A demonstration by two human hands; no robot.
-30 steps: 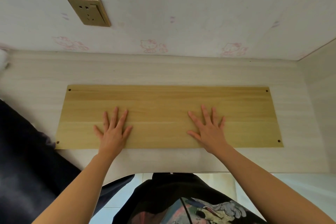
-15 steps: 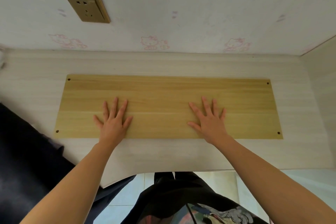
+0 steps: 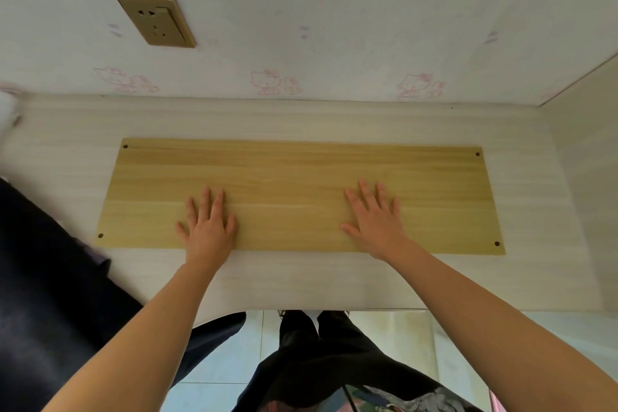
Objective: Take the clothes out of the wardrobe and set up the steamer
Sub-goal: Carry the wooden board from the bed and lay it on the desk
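Board (image 3: 301,170) flat on desk (image 3: 301,278) | under both palms | left hand (image 3: 209,232), right hand (image 3: 376,227): fingers straight, spread

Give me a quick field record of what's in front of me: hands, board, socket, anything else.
left hand: flat on the board, fingers spread
right hand: flat on the board, fingers spread
board: yellow wood, lying flat on the pale table, hole near each corner
wall socket: upper left, nothing plugged in
dark cloth: draped over the table's left side
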